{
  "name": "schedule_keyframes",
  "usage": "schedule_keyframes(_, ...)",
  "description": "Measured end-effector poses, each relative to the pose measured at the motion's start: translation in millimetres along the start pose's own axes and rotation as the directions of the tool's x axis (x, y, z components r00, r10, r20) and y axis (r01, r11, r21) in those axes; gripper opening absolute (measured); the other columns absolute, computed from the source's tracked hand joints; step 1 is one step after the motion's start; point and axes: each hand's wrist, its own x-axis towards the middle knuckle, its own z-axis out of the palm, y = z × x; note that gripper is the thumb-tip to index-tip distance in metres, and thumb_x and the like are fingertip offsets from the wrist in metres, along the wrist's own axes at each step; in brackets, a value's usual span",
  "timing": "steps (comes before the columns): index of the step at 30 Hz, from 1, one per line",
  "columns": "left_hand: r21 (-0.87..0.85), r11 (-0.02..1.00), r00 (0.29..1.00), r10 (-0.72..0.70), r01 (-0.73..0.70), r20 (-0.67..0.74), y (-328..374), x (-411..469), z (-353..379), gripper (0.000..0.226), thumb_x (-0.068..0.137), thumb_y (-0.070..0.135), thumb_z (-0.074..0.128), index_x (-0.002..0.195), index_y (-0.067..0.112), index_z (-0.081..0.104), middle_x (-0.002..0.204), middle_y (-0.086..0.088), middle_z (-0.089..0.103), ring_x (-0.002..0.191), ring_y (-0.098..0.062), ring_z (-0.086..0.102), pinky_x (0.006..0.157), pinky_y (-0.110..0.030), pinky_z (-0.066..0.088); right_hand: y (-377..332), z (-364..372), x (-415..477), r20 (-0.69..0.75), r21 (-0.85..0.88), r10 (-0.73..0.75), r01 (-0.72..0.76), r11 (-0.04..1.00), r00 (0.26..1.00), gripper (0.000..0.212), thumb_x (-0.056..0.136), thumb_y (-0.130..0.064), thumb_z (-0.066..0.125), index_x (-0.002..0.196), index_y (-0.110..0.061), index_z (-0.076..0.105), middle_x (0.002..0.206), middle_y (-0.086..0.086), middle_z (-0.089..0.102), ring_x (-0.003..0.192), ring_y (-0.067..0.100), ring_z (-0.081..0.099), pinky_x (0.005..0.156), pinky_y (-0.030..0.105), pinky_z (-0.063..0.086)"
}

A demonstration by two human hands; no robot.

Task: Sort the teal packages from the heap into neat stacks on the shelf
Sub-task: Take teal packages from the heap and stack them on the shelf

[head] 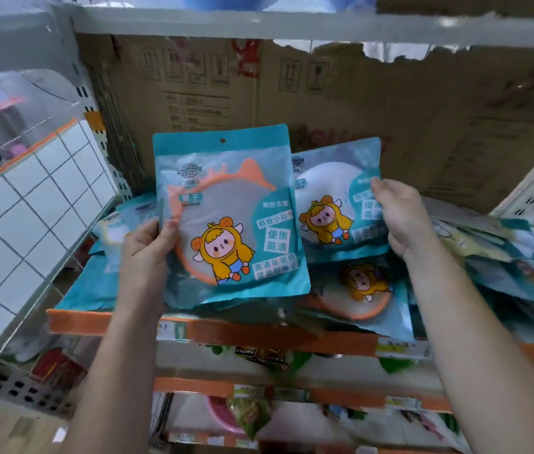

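Note:
My left hand grips the left edge of a teal package with an orange-rimmed mirror, held upright above the shelf. My right hand holds the right edge of a second teal package with a white mirror, just behind and right of the first. Another package with an orange mirror lies flat below them. A loose heap of teal packages sprawls at the right. More teal packages lie at the left, partly hidden by my left hand.
The shelf's orange front edge runs below my hands. Brown cardboard boxes fill the back of the shelf. A white wire-grid divider stands at the left. Lower shelves hold other packaged goods.

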Motion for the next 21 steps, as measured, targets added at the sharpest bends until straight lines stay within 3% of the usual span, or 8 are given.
schedule_keyframes(5,0.014,0.999,0.99,0.039,-0.041,0.133,2,-12,66,0.019,0.099,0.019,0.051,0.088,0.012,0.064,0.071,0.006,0.071,0.062,-0.01,0.066,0.052,-0.026,0.056,1,-72,-22,-0.116,0.039,-0.037,0.042,0.998,0.993,0.023,0.103,-0.02,0.043,0.095,-0.017,0.065,0.092,-0.003,0.073,0.088,0.014,0.069,0.08,0.03,0.055)
schedule_keyframes(7,0.038,0.997,0.983,0.059,-0.067,0.174,4,-22,98,0.021,0.099,0.019,0.053,0.085,0.008,0.063,0.072,-0.001,0.069,0.064,-0.018,0.065,0.056,-0.038,0.058,0,-111,-31,-0.178,0.078,-0.038,0.053,0.996,0.983,0.025,0.103,-0.017,0.042,0.093,-0.017,0.064,0.084,-0.005,0.074,0.083,0.01,0.07,0.078,0.029,0.055)
schedule_keyframes(10,0.048,0.993,0.966,0.096,-0.111,0.241,4,-43,153,0.026,0.098,0.017,0.055,0.081,-0.003,0.056,0.075,-0.014,0.058,0.068,-0.025,0.054,0.063,-0.056,0.052,2,-172,-47,-0.283,0.041,-0.06,0.074,0.996,0.957,0.023,0.102,-0.015,0.044,0.09,-0.018,0.063,0.088,-0.004,0.073,0.091,0.015,0.068,0.091,0.039,0.053)
schedule_keyframes(13,0.016,0.997,0.947,0.069,-0.078,0.314,-5,-72,213,0.021,0.098,0.017,0.054,0.083,0.005,0.062,0.074,-0.005,0.065,0.068,-0.02,0.059,0.066,-0.042,0.053,9,-239,-68,-0.36,0.006,-0.093,0.102,0.995,0.928,0.021,0.101,-0.016,0.047,0.092,-0.019,0.066,0.095,-0.001,0.072,0.096,0.022,0.066,0.093,0.045,0.052)
schedule_keyframes(17,-0.008,1.0,0.916,-0.024,0.03,0.4,-24,-125,302,0.019,0.098,0.015,0.053,0.082,0.014,0.062,0.062,0.013,0.067,0.057,-0.001,0.06,0.055,-0.018,0.049,23,-337,-99,-0.455,0.008,-0.044,0.053,0.999,0.889,0.017,0.1,-0.019,0.05,0.096,-0.016,0.066,0.092,0.002,0.073,0.086,0.02,0.069,0.084,0.044,0.054)
schedule_keyframes(21,0.006,0.996,0.884,-0.078,0.085,0.461,-46,-178,385,0.021,0.097,0.019,0.056,0.078,0.013,0.062,0.062,0.009,0.066,0.057,-0.005,0.059,0.052,-0.02,0.047,49,-437,-124,-0.568,-0.043,-0.014,-0.013,0.999,0.823,0.02,0.093,-0.035,0.057,0.094,-0.018,0.068,0.097,0.007,0.073,0.093,0.029,0.069,0.09,0.055,0.052)
